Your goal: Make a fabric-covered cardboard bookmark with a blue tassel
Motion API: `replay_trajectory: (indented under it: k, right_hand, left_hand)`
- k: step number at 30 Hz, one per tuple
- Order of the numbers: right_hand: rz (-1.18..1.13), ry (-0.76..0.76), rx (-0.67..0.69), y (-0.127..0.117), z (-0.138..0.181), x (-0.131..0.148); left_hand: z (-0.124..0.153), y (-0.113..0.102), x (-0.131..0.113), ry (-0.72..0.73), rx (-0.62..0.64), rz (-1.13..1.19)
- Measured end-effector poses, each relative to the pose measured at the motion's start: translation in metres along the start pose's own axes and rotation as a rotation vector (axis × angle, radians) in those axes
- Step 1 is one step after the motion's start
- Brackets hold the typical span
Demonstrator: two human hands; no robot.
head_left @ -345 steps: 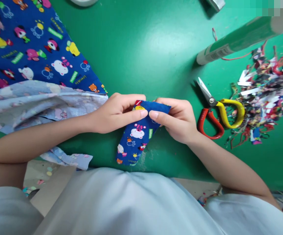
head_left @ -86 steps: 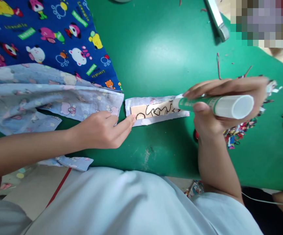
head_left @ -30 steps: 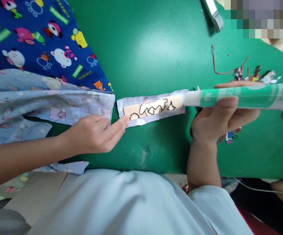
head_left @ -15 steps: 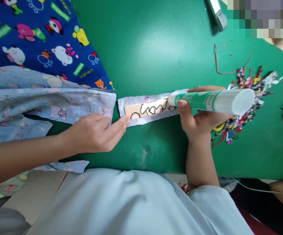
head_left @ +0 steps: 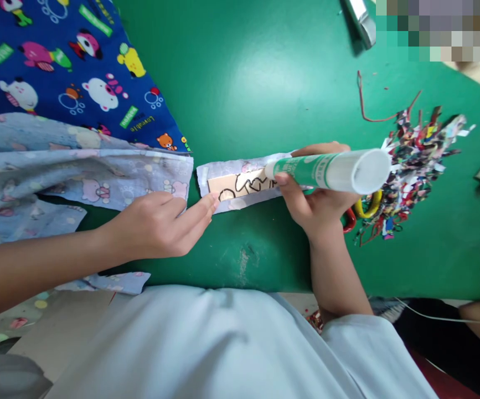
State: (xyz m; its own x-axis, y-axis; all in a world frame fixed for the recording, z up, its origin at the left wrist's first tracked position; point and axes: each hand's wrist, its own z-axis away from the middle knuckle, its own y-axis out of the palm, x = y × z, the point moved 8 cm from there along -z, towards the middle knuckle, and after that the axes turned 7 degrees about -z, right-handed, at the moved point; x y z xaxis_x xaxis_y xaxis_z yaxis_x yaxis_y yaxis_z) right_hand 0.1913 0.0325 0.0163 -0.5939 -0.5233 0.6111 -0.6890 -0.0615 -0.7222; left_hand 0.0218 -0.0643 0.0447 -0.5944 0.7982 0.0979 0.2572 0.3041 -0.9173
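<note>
Green tube (head_left: 326, 170): clasped in right hand (head_left: 316, 202) | left hand (head_left: 171, 227): pressing left end of card (head_left: 242, 185), pinch unclear | advised: even strokes

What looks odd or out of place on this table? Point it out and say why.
A whitish smudge marks the green table on the near side of the cloth strip; the surface around it looks cleaner. At the right, a heap of tangled scraps looks untidy, with a loose red strand curling at its edge.
</note>
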Motion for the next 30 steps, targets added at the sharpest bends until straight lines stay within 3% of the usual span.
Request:
replay_trajectory:
  k: [4, 9, 11, 15, 19, 23, 30]
  right_hand:
    - [-0.153, 0.009, -0.046, 0.002, 0.001, 0.002]
    - [-0.377, -0.103, -0.435, -0.028, 0.003, -0.004]
    - [-0.331, -0.120, -0.496, -0.035, 0.004, -0.010]
    - [-0.135, -0.118, -0.468, -0.040, 0.006, -0.017]
    - [0.091, -0.195, -0.336, -0.037, 0.007, -0.011]
    - [0.239, -0.144, -0.277, -0.039, 0.006, -0.016]
    - [0.166, -0.064, -0.270, -0.037, 0.007, -0.024]
  left_hand:
    - [-0.001, 0.000, 0.000, 0.001, -0.002, 0.007]
    - [-0.001, -0.001, 0.000, -0.012, -0.009, 0.018]
    - [-0.001, -0.001, 0.001, -0.014, -0.006, 0.014]
    - [-0.001, 0.000, 0.000, -0.010, 0.001, 0.004]
    - [-0.001, -0.001, 0.002, -0.022, -0.010, 0.000]
    - [-0.002, 0.000, 0.001, -0.006, 0.003, -0.017]
    - [0.000, 0.001, 0.001, -0.017, 0.003, -0.014]
